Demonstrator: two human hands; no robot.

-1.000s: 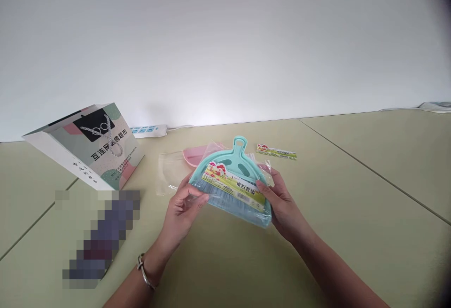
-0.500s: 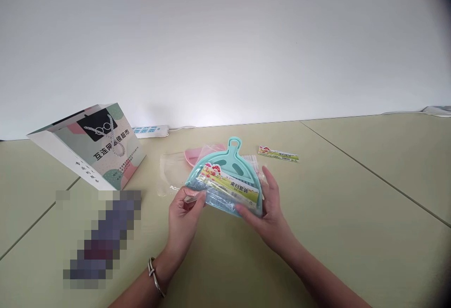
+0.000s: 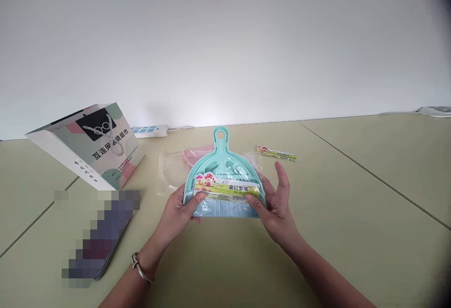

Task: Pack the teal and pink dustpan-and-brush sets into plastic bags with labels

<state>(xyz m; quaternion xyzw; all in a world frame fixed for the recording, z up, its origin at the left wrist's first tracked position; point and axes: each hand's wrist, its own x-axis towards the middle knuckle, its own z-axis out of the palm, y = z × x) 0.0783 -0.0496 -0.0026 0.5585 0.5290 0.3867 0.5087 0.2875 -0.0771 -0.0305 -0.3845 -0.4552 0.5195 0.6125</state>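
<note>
Near left: one bracelet (image 3: 140,270), metal, on the wrist; one dark long object (image 3: 105,237), masked by blocks, identity not tellable, lying on the table (image 3: 352,204). Near centre: left hand (image 3: 177,215), grasping the dustpan's left side, thumb on the front; right hand (image 3: 281,210), grasping its right side, thumb on the front, one finger raised clear. Between them: one teal dustpan (image 3: 222,160), handle pointing far, blue-grey bristles (image 3: 225,208) across its near edge, clear film over the lower part, one printed card (image 3: 221,186) across the front. Risks, as judged: the film looks slick, so a loosened thumb could let the pan slide or tip; hard pressure there could crease the card or bend the bristles. Farther left: one paper carrier bag (image 3: 116,167), upright on the table—tall and light-looking, so a left elbow swung wide might topple it. Farther centre: one flat clear bag (image 3: 169,170) and one pink item (image 3: 196,154), partly hidden behind the pan; lowering the pan far could pinch the bag beneath it. Farther right: one second card (image 3: 276,153), apart. Far left: one power strip (image 3: 151,131), against the wall (image 3: 225,54).
</note>
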